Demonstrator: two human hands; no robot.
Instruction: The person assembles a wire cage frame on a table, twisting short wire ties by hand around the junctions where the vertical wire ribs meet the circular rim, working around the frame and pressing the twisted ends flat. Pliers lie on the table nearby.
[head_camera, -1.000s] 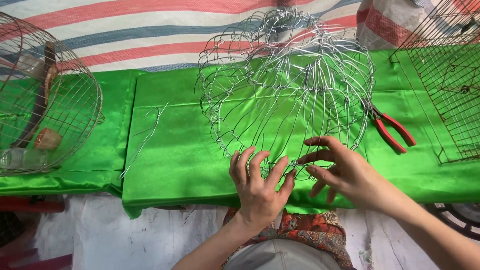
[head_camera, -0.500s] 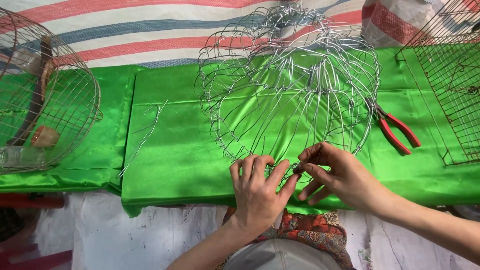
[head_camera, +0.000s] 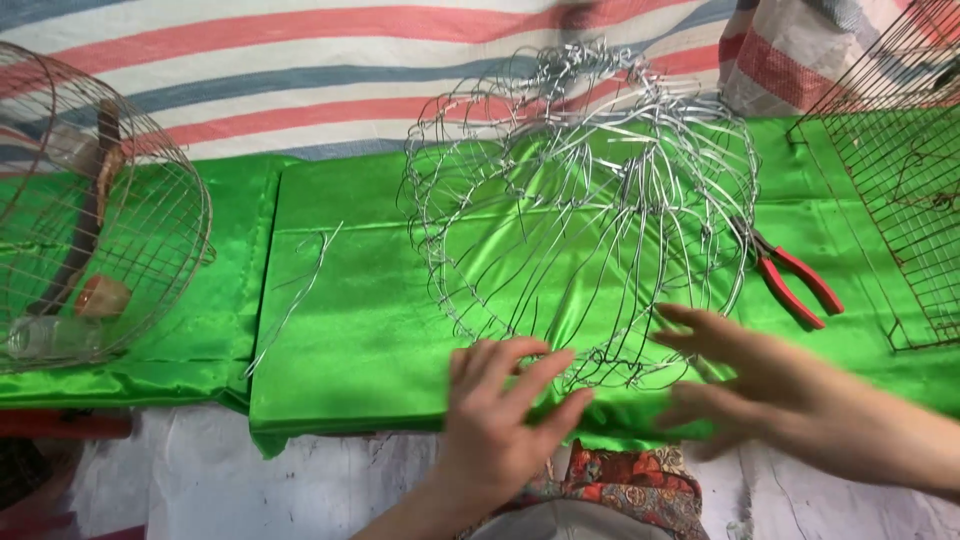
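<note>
On green cloth, wire frame just beyond both spread hands: left hand, right hand.

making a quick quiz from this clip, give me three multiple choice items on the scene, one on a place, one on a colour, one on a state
1. Where do the pliers lie?
A. right of the wire frame
B. inside the round cage
C. on the floor

2. What colour is the cloth under the frame?
A. blue
B. green
C. white

3. How is the left hand?
A. fist closed round pliers
B. open, fingers spread at the frame's near rim
C. out of view

Answers: 1 A, they rest on the cloth beside its right edge. 2 B, shiny green satin. 3 B, its fingers lie flat and hold nothing.
</note>
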